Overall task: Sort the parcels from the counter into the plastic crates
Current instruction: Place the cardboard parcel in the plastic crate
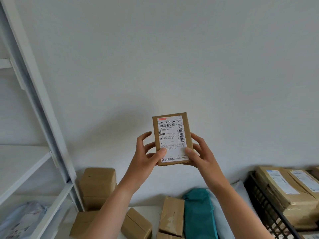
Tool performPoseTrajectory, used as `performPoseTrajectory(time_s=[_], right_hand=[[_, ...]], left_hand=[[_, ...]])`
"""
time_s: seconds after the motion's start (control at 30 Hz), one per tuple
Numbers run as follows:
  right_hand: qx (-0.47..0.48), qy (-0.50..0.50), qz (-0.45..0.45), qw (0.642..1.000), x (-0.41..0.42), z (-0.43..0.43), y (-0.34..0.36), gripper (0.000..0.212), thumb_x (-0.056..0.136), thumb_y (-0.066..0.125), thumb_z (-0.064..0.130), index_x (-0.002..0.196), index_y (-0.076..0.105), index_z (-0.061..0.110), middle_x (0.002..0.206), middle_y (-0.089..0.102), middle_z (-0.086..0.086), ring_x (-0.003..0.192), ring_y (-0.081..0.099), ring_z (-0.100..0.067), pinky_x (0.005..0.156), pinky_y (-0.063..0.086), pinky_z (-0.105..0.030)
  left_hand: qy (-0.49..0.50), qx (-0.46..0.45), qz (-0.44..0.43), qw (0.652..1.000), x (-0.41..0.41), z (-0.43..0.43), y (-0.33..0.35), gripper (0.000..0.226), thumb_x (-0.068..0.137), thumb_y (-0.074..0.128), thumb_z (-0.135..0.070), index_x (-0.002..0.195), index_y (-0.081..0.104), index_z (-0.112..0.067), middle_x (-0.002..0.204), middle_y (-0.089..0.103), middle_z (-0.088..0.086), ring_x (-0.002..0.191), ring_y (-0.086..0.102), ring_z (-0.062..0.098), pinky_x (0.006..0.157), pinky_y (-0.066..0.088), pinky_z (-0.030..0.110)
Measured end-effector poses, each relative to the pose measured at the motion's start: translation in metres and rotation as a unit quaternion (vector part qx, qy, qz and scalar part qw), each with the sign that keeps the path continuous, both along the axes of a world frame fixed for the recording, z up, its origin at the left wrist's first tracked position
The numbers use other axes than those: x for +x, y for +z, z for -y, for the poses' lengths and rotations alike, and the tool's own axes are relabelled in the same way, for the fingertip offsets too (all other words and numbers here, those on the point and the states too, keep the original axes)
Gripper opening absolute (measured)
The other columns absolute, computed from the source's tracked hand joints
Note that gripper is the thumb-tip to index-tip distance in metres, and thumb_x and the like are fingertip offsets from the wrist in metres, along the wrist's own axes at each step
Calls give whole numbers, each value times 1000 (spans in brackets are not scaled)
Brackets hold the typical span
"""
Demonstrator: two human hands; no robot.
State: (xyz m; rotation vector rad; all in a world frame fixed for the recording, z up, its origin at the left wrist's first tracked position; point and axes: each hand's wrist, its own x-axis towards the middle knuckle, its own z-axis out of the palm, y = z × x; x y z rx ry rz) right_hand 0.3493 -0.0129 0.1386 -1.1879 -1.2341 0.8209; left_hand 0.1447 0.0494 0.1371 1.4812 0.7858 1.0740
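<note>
A small brown cardboard parcel with a white shipping label and barcodes is held upright in front of the white wall, label facing me. My left hand grips its lower left side, thumb on the label. On the lower right side my right hand holds it the same way. Below, on the white counter, lie several brown boxes and a teal soft parcel. At the right stands a black plastic crate with brown parcels stacked inside.
A white metal shelf unit stands at the left, with plastic-wrapped packages on its lower shelf. A white soft parcel lies between the teal parcel and the crate. The wall fills the upper view.
</note>
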Motion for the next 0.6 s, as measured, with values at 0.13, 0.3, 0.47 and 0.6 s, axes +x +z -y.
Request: performPoseTrajectory(time_s=[0.13, 0.3, 0.47, 0.6], right_hand=[[-39, -30, -88, 995, -23, 4, -26, 90, 78, 79, 69, 151, 34, 42, 135, 67, -4, 114, 73, -24, 96, 61, -42], [-89, -63, -135, 985, -56, 11, -54, 84, 76, 80, 54, 148, 39, 39, 127, 74, -4, 108, 76, -24, 99, 59, -49], [-114, -138, -178, 968, -47, 22, -68, 41, 94, 71, 34, 132, 59, 34, 105, 80, 1, 95, 77, -17, 91, 63, -46], [-145, -193, -169, 956, -27, 45, -81, 28, 98, 65, 35, 125, 71, 33, 114, 75, -3, 101, 73, -14, 85, 64, -43]], left_hand=[[7, -83, 83, 993, -5, 2, -24, 107, 80, 86, -43, 156, 12, -61, 139, 65, 4, 120, 71, 21, 96, 61, 51], [58, -146, 119, 980, -1, 21, -60, 109, 66, 90, -54, 149, 19, -66, 139, 66, 1, 124, 69, 20, 100, 60, 49], [60, -194, 98, 974, -17, 21, -81, 89, 66, 81, -78, 138, 49, -38, 129, 72, -6, 122, 68, 10, 101, 58, 33], [24, -209, 67, 975, -18, 23, -87, 69, 77, 67, -63, 133, 58, -23, 113, 79, -1, 107, 75, 17, 102, 57, 47]])
